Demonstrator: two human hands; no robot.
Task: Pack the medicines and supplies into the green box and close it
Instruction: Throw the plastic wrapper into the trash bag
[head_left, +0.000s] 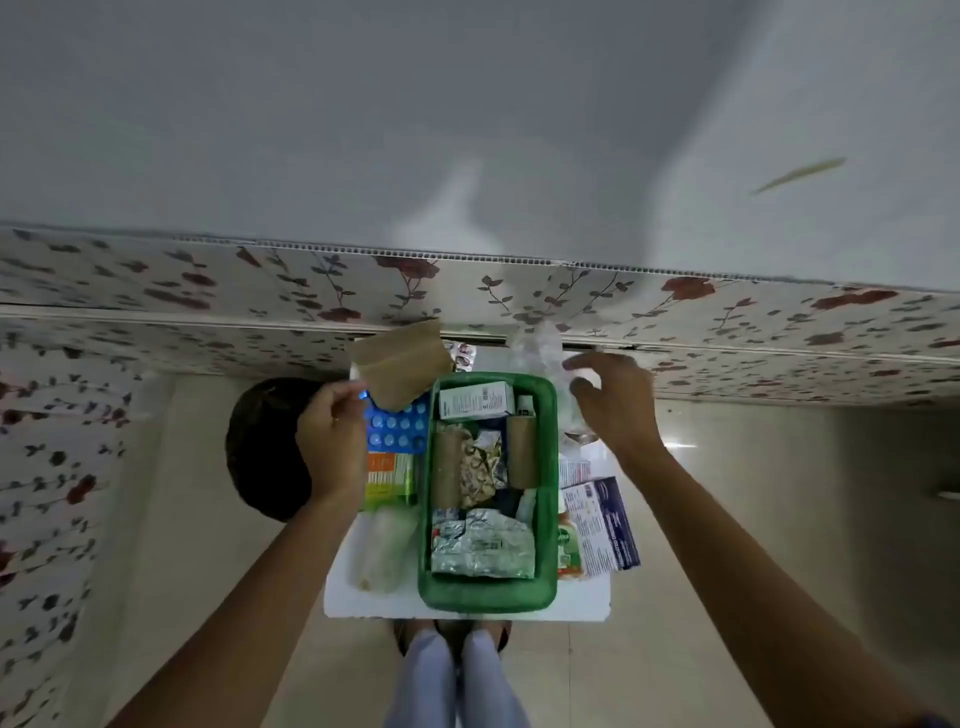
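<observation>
Legs (457, 680), white table (467, 608), floral wall (156, 280).

We look down on a pale, glossy tiled floor (727, 545) that catches a few bright glints of light at the right. A wall panel (156, 280) papered with red flowers and dark leafy stems runs across ahead and down the left side. Above it rises a plain grey-white wall (311, 114). A small white table (587, 597) stands centre, with a dark round stool (260, 447) beside it at left.

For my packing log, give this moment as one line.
left hand: holds brown paper packet | right hand: open, near clear plastic | green box: open, partly filled
</observation>
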